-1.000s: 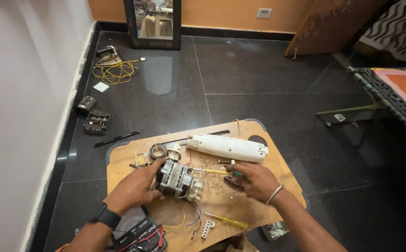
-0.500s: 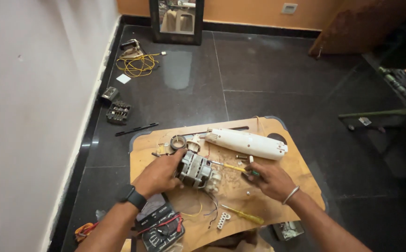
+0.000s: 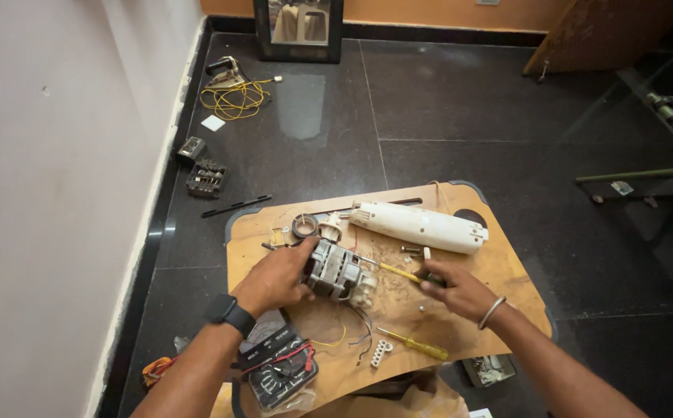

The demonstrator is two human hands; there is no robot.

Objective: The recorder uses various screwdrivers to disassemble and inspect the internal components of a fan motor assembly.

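On the board [image 3: 507,267], left hand [image 3: 274,277] grips the motor [image 3: 336,269] at its middle; right hand [image 3: 456,290] pinches a screwdriver [image 3: 398,272], tip at the motor. White casing [image 3: 422,226] lies just behind; meter [image 3: 278,362] sits near the board's front-left corner.

Board [image 3: 507,271] right edge and far-left corner bare. Centre crowded: motor [image 3: 338,271], white housing [image 3: 420,226], tape roll [image 3: 304,226]. Meter [image 3: 278,364], screwdriver [image 3: 414,344] block near edge.
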